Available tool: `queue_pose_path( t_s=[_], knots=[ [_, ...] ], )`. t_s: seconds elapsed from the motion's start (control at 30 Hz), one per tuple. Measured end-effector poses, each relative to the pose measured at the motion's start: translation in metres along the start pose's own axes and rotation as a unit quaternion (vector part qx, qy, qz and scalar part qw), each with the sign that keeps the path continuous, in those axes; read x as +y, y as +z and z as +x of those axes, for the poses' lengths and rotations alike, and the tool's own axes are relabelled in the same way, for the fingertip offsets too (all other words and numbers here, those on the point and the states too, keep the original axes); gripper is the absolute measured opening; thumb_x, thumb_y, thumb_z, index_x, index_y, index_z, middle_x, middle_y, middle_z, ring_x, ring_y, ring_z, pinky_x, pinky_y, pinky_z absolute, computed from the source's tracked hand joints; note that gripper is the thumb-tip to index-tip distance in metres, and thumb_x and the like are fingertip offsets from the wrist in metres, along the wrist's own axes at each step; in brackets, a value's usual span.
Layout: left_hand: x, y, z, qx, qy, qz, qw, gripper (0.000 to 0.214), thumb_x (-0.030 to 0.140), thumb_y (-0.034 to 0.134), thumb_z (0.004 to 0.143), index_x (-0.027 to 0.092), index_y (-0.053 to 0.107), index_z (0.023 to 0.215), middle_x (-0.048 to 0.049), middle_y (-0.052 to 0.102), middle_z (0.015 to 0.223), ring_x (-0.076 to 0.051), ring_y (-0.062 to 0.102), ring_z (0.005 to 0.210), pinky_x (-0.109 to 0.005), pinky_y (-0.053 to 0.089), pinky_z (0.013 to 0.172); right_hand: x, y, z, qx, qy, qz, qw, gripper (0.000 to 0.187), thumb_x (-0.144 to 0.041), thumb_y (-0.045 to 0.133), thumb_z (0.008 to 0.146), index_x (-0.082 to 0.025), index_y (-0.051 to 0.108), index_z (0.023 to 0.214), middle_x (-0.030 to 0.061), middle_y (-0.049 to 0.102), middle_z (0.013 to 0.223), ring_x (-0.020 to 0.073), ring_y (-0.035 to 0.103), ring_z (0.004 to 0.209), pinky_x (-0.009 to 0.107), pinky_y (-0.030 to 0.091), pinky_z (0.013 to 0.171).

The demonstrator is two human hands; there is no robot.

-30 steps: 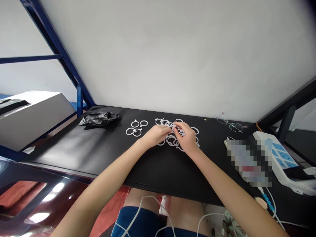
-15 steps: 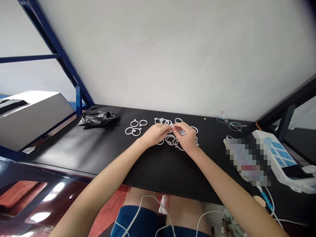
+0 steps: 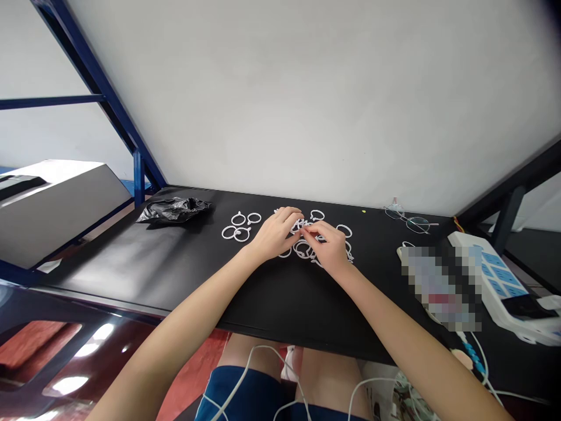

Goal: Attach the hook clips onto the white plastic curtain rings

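Note:
A heap of white plastic rings (image 3: pixel 318 234) lies on the black table (image 3: pixel 175 263) near the wall. My left hand (image 3: pixel 274 234) and my right hand (image 3: pixel 328 245) meet over the heap, their fingers bent and pinched together on a white ring (image 3: pixel 301 227) between the fingertips. To the left of my left hand, a small separate group of white rings (image 3: pixel 239 227) lies flat on the table.
A crumpled black plastic bag (image 3: pixel 175 209) lies at the table's back left. Glasses (image 3: pixel 409 221) rest at the back right. A white and blue power strip (image 3: pixel 499 280) with cables and a blurred item sit at the right. Blue frame posts (image 3: pixel 139 175) stand at left.
Both hands stayed over the heap; my left hand's fingers reached a little farther back over the rings and my right hand shifted slightly nearer.

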State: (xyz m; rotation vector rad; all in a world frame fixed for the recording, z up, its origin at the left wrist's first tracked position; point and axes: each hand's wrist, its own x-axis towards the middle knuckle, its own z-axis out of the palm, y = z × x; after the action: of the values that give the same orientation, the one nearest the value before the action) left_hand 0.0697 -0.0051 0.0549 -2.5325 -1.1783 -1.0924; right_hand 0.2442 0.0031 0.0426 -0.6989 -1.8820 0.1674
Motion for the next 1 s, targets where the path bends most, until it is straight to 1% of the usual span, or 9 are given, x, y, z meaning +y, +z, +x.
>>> queue_pose_path(
  t_s=[0.1, 0.23, 0.33, 0.43, 0.53, 0.63, 0.73, 0.83, 1.0],
  knots=[
    [-0.0017, 0.0013, -0.0007, -0.028, 0.003, 0.004, 1.000, 0.022, 0.023, 0.050, 0.091, 0.017, 0.053, 0.111, -0.0095, 0.060, 0.113, -0.021, 0.056, 0.099, -0.035, 0.048, 0.084, -0.0006, 0.0028, -0.0026, -0.015, -0.012, 0.003, 1.000, 0.015, -0.025, 0.058, 0.090, -0.022, 0.065, 0.077, 0.0031, 0.068, 0.074, 0.0160, 0.063, 0.067, 0.030, 0.054, 0.061],
    [-0.0028, 0.0040, -0.0013, -0.052, -0.017, 0.028, 0.998, 0.011, 0.024, 0.052, 0.089, 0.017, 0.057, 0.096, -0.0061, 0.064, 0.095, -0.019, 0.059, 0.086, -0.032, 0.045, 0.077, -0.0014, 0.0049, -0.0040, -0.019, -0.028, 0.009, 0.999, 0.012, -0.022, 0.059, 0.090, -0.022, 0.068, 0.082, 0.0036, 0.070, 0.079, 0.0169, 0.066, 0.071, 0.031, 0.056, 0.065],
    [-0.0035, 0.0065, -0.0016, -0.060, -0.036, 0.048, 0.996, 0.008, 0.024, 0.055, 0.087, 0.017, 0.058, 0.088, -0.0043, 0.064, 0.086, -0.018, 0.059, 0.080, -0.030, 0.043, 0.072, -0.0022, 0.0054, -0.0033, -0.026, -0.027, 0.012, 0.999, 0.014, -0.021, 0.058, 0.090, -0.023, 0.069, 0.083, 0.0036, 0.071, 0.080, 0.0171, 0.067, 0.072, 0.031, 0.056, 0.066],
    [-0.0048, 0.0077, -0.0019, -0.060, -0.044, 0.051, 0.996, 0.008, 0.024, 0.056, 0.086, 0.017, 0.058, 0.084, -0.0028, 0.063, 0.081, -0.016, 0.059, 0.075, -0.028, 0.042, 0.069, -0.0027, 0.0058, -0.0027, -0.046, -0.023, 0.018, 0.999, 0.015, -0.022, 0.057, 0.091, -0.023, 0.070, 0.085, 0.0037, 0.072, 0.081, 0.0175, 0.067, 0.072, 0.032, 0.056, 0.066],
    [-0.0058, 0.0073, -0.0027, -0.064, -0.052, 0.043, 0.996, 0.010, 0.027, 0.057, 0.087, 0.017, 0.059, 0.085, -0.0022, 0.063, 0.082, -0.015, 0.059, 0.072, -0.025, 0.040, 0.063, -0.0029, 0.0058, -0.0028, -0.056, -0.025, 0.028, 0.998, 0.016, -0.021, 0.055, 0.091, -0.023, 0.071, 0.087, 0.0045, 0.072, 0.084, 0.0177, 0.067, 0.074, 0.032, 0.057, 0.067],
    [-0.0062, 0.0064, -0.0036, -0.069, -0.061, 0.036, 0.995, 0.012, 0.030, 0.058, 0.088, 0.018, 0.059, 0.087, -0.0018, 0.063, 0.085, -0.013, 0.059, 0.069, -0.023, 0.038, 0.058, -0.0035, 0.0052, -0.0028, -0.055, -0.024, 0.031, 0.998, 0.015, -0.020, 0.055, 0.091, -0.022, 0.070, 0.087, 0.0049, 0.071, 0.083, 0.0167, 0.066, 0.072, 0.031, 0.056, 0.065],
    [-0.0066, 0.0060, -0.0043, -0.072, -0.060, 0.026, 0.995, 0.015, 0.032, 0.058, 0.088, 0.017, 0.059, 0.087, -0.0016, 0.063, 0.086, -0.013, 0.059, 0.068, -0.022, 0.038, 0.057, -0.0051, 0.0044, -0.0025, -0.055, -0.015, 0.030, 0.998, 0.014, -0.021, 0.056, 0.090, -0.022, 0.069, 0.086, 0.0043, 0.070, 0.080, 0.0157, 0.064, 0.068, 0.029, 0.055, 0.061],
    [-0.0070, 0.0058, -0.0043, -0.073, -0.055, 0.017, 0.996, 0.016, 0.033, 0.057, 0.089, 0.017, 0.059, 0.087, -0.0019, 0.063, 0.086, -0.012, 0.059, 0.068, -0.022, 0.038, 0.057, -0.0065, 0.0039, -0.0024, -0.055, -0.008, 0.035, 0.998, 0.014, -0.023, 0.056, 0.091, -0.022, 0.068, 0.085, 0.0044, 0.069, 0.080, 0.0159, 0.064, 0.069, 0.029, 0.054, 0.059],
    [-0.0066, 0.0044, -0.0035, -0.075, -0.056, 0.015, 0.996, 0.017, 0.034, 0.055, 0.090, 0.017, 0.060, 0.086, -0.0023, 0.063, 0.084, -0.012, 0.058, 0.067, -0.021, 0.038, 0.058, -0.0060, 0.0042, -0.0036, -0.054, -0.001, 0.029, 0.998, 0.015, -0.025, 0.055, 0.091, -0.023, 0.068, 0.085, 0.0044, 0.069, 0.081, 0.0164, 0.063, 0.070, 0.029, 0.054, 0.059]
  ],
)
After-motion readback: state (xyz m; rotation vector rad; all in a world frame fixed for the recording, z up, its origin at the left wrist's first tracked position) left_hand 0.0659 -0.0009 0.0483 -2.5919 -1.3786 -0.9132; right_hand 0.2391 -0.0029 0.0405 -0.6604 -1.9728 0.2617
